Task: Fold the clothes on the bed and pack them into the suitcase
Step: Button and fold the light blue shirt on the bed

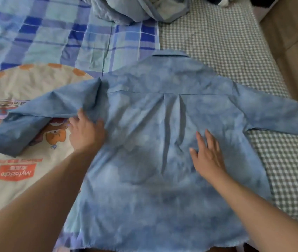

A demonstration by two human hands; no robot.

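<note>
A light blue mottled shirt (155, 124) lies face down on the bed, collar at the far side and both sleeves spread outward. My left hand (87, 132) pinches the fabric at the left armpit, where the left sleeve meets the body. Flat on the shirt's back, right of the centre pleat, rests my right hand (208, 157) with its fingers spread. No suitcase is in view.
A round cream mat (17, 160) with cartoon prints and a red label lies under the left sleeve. Blue plaid bedding (53, 33) covers the far left, a grey checked blanket (226, 42) the right. Bundled blue cloth (137, 8) sits at the far edge. Brown floor (297, 33) runs along the right.
</note>
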